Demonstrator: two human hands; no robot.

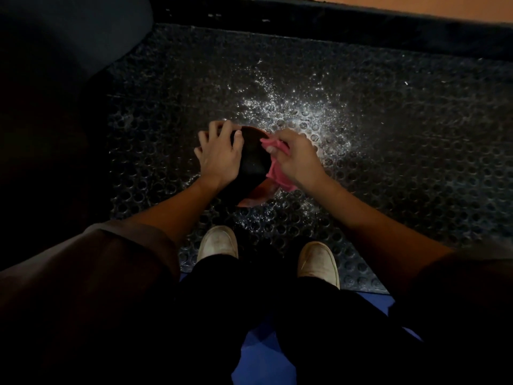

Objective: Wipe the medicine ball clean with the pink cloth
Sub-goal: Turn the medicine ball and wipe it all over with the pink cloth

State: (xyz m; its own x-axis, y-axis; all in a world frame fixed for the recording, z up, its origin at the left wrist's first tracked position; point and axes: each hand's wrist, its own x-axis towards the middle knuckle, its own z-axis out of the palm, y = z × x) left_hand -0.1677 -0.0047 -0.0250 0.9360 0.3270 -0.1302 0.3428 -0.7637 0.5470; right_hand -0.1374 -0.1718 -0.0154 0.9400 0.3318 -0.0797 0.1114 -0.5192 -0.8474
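Dim black studded rubber floor matting (388, 162) is carrying the dark round medicine ball (254, 159). I'm steadying it with my left hand (219, 154), fingers spread flat, while my right hand (297, 159) is clamping the crumpled pink cloth (273, 173) against its side; I should be pressing firmly and rotating it.

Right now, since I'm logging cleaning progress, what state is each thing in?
medicine ball: on the floor mat, steadied, partly covered by both hands
pink cloth: bunched, pressed against the ball's right side
left hand: spread flat on the ball
right hand: closed on the cloth
floor mat: studded, speckled with shiny droplets around the ball
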